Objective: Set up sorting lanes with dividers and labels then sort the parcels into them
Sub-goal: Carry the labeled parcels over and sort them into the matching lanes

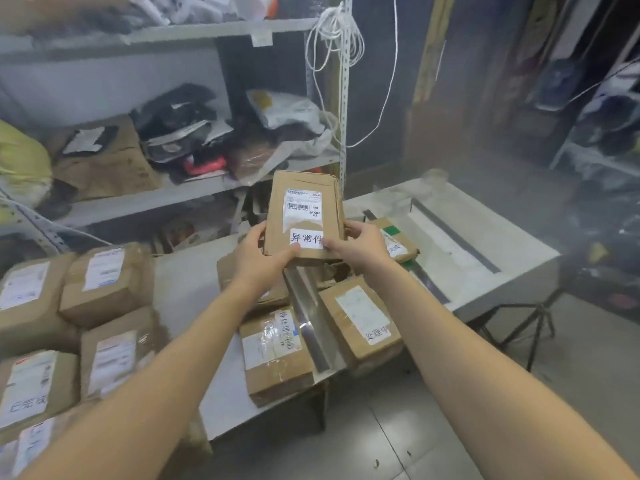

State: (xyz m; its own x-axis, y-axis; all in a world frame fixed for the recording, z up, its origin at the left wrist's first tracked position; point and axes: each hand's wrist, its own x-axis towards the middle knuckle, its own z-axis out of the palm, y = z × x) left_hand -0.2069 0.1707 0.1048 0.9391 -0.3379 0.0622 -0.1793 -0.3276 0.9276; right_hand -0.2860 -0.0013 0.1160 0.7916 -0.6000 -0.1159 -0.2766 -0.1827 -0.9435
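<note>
The parcel (304,216), bearing a white label (306,239), is held upright above the tabletop (187,282) at 12 o'clock. The left hand (266,258) and right hand (360,247) each grip a lower corner. Beneath it, dark dividers (308,323) already mark lanes holding a few labelled boxes (277,355). Sorting looks partly done: a stack of boxes (104,282) waits at 9 o'clock.

A metal shelving rack (194,31) holds black bags (176,105), a white mailer bag (287,110) and a red object (204,165) (too blurred to identify), with white cord (334,32) coiled on its upright; a yellow-green sack (20,161) sits left, a black tripod (533,327) on the tiled floor (381,445) right.
</note>
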